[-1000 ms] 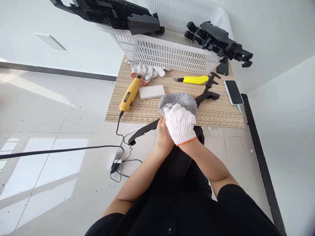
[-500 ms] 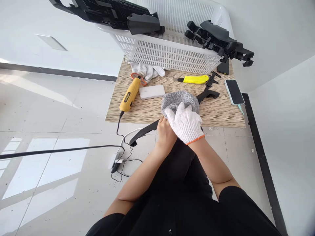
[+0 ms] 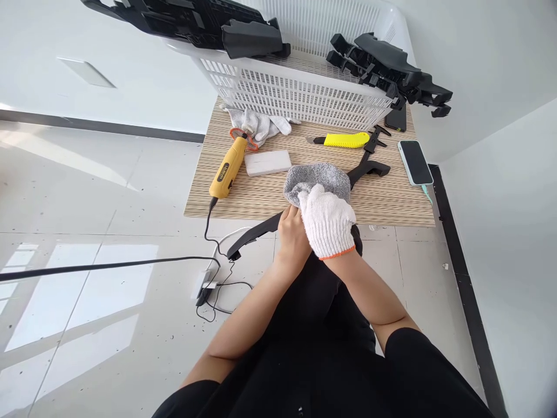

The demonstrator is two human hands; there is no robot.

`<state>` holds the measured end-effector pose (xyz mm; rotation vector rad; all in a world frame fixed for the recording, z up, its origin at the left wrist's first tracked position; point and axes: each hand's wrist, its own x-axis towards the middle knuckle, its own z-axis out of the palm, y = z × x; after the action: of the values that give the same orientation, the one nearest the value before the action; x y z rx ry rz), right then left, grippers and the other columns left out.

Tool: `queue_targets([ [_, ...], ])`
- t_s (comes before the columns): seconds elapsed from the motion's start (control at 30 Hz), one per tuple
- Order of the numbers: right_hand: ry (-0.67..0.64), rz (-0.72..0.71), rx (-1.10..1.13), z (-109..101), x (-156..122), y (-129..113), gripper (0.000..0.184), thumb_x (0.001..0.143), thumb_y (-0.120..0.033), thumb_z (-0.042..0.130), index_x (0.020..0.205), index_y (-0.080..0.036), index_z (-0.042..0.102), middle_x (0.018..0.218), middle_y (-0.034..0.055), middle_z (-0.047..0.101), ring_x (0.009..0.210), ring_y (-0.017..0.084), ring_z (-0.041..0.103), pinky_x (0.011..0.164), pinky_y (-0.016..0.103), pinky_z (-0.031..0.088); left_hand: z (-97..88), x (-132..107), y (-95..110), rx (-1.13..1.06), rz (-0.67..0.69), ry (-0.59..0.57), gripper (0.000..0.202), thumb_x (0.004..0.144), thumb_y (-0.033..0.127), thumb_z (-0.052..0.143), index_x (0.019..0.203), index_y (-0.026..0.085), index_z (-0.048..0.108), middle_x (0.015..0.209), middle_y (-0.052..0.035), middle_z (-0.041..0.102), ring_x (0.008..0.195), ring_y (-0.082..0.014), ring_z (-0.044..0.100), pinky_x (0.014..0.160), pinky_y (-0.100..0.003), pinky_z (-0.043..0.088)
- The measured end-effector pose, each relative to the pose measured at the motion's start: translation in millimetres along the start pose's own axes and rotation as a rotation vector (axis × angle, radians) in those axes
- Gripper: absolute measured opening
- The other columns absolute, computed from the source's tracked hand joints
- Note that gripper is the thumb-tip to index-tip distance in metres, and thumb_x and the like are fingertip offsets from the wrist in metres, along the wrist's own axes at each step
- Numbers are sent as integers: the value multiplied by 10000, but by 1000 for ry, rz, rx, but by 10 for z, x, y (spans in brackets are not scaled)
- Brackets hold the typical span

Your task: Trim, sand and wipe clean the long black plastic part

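My bare left hand (image 3: 292, 235) is wrapped round a long, curved black plastic part (image 3: 256, 230) just off the table's front edge. The part's left end hangs over the floor; its middle is hidden by my hands and the cloth. My right hand (image 3: 327, 223) wears a white knit glove with an orange cuff. Its fingers are bunched on a speckled grey cloth (image 3: 319, 173), which rests over the part right beside my left fingers. Beyond the cloth, on the table, lies a black caliper (image 3: 371, 145) near another black plastic piece (image 3: 369, 169).
On the wood-grain table (image 3: 391, 200) lie a yellow rotary tool (image 3: 227, 168), a white block (image 3: 267, 163), a glove (image 3: 261, 126), a yellow utility knife (image 3: 346, 140) with its blade out, and a phone (image 3: 415, 162). A white basket (image 3: 300, 96) holds black parts. Cords and a power strip (image 3: 204, 290) lie on the floor.
My right hand has shifted slightly and its fingers have curled more into the grey cloth, which has bunched up. My left hand has kept its place on the black part.
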<state>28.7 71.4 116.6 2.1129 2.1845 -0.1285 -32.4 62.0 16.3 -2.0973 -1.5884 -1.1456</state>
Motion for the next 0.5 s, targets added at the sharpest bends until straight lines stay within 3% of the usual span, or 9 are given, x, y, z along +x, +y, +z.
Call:
queue_targets([
  [0.13, 4, 24, 16, -77, -32, -52, 560, 1053, -308, 145, 1167, -99, 653, 969, 231, 702, 795, 329, 710, 617, 421, 538, -17, 16, -6, -36, -16, 19, 285, 830, 27, 452, 655, 173, 623, 622, -65, 627, 627, -195, 608, 602, -294, 441],
  [0.27, -71, 28, 14, -186, -69, -136, 588, 1046, -292, 138, 1296, -74, 623, 996, 244, 703, 815, 333, 718, 608, 423, 545, -19, -2, -29, -81, -54, 19, 282, 840, 43, 433, 676, 181, 617, 637, -50, 634, 632, -182, 607, 612, -284, 446],
  [0.4, -96, 26, 3, -168, -80, -137, 660, 1054, -380, 103, 1394, -26, 544, 1003, 269, 701, 807, 337, 718, 588, 417, 542, -25, -14, -42, -164, -135, -74, 246, 821, 77, 460, 622, 199, 540, 608, -28, 585, 600, -174, 559, 595, -289, 411],
  [0.5, -21, -29, -3, -107, -46, -56, 713, 1056, -480, 111, 1373, -21, 556, 919, 248, 702, 761, 328, 712, 578, 401, 533, -37, 20, -40, -166, -95, -16, 263, 752, 64, 485, 540, 210, 435, 521, -19, 498, 531, -164, 481, 548, -295, 341],
])
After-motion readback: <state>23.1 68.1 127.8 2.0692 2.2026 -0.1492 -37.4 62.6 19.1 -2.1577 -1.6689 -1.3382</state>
